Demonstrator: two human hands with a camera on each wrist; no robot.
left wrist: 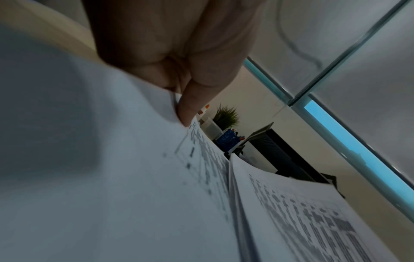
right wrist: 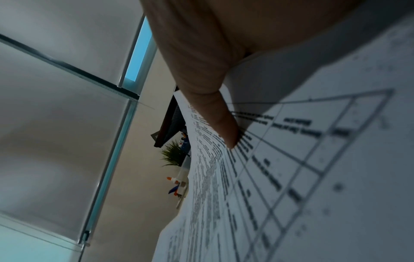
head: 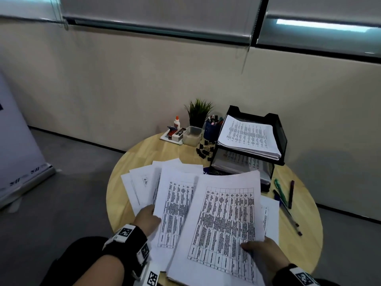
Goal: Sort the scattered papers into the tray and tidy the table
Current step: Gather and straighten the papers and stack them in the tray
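Note:
Printed table sheets lie fanned over the near half of the round wooden table (head: 305,240). My right hand (head: 260,247) pinches the lower right edge of a raised stack of table sheets (head: 224,223), thumb on top (right wrist: 224,124). My left hand (head: 147,218) grips the left edge of another printed sheet (head: 175,205), its thumb (left wrist: 190,106) on the paper's edge. More white sheets (head: 140,182) spread out behind it. The black stacked paper tray (head: 276,129) stands at the back right with a pile of printed papers (head: 247,135) in its top tier.
Several pens (head: 286,201) lie loose at the table's right. Black binder clips (head: 203,151) sit before a blue pen cup (head: 211,129), a clear box (head: 192,135), a small plant (head: 199,111), a glue bottle (head: 176,121) and a stapler tray (head: 173,134).

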